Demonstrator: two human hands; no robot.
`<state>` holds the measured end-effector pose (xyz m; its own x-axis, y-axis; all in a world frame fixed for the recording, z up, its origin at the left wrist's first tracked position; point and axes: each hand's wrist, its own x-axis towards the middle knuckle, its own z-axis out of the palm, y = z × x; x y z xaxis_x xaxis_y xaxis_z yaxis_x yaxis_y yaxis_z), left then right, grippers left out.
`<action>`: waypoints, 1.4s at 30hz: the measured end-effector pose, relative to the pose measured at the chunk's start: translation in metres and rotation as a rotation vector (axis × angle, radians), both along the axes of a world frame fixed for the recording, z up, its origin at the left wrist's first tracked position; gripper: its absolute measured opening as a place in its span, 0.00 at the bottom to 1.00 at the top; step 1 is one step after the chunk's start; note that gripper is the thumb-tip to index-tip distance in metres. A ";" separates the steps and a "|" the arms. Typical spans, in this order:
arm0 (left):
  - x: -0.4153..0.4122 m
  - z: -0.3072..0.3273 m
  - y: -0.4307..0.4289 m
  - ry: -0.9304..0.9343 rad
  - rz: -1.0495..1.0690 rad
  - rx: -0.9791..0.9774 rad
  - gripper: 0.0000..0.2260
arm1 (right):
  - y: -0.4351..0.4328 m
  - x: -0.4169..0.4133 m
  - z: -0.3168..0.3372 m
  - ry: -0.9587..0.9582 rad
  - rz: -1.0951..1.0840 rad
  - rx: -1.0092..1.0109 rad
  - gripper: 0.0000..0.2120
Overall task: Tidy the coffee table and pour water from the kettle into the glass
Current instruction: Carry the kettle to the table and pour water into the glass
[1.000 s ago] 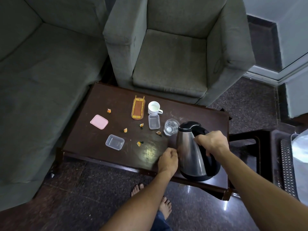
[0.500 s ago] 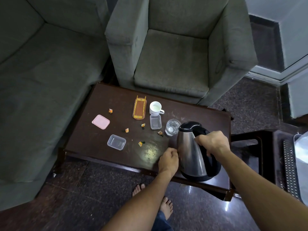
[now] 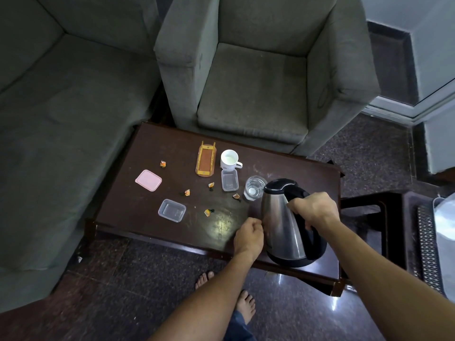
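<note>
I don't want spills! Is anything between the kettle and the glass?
Nothing visible is. The kettle, held by its handle in the right hand, has its spout beside the glass. A small orange sweet lies on the glass's other side, out of the way.

The kettle (image 3: pixel 283 225) handle is mostly covered by the right hand (image 3: pixel 314 209), and the fingertips of the left hand (image 3: pixel 248 236) are curled out of sight, so anything pinched there cannot be told. The small orange scraps (image 3: pixel 208 212) are too small to be identified, as is the print on the mug (image 3: pixel 229 159). The sofa (image 3: pixel 61 119) is cut by the left edge, a pale object (image 3: pixel 445 217) by the right edge.
</note>
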<state>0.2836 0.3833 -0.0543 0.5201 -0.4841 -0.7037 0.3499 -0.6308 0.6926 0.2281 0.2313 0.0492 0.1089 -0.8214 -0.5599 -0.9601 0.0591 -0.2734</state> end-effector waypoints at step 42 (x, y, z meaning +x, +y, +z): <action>0.003 0.002 0.002 -0.015 -0.018 0.007 0.12 | -0.001 0.000 -0.003 0.010 0.004 0.014 0.14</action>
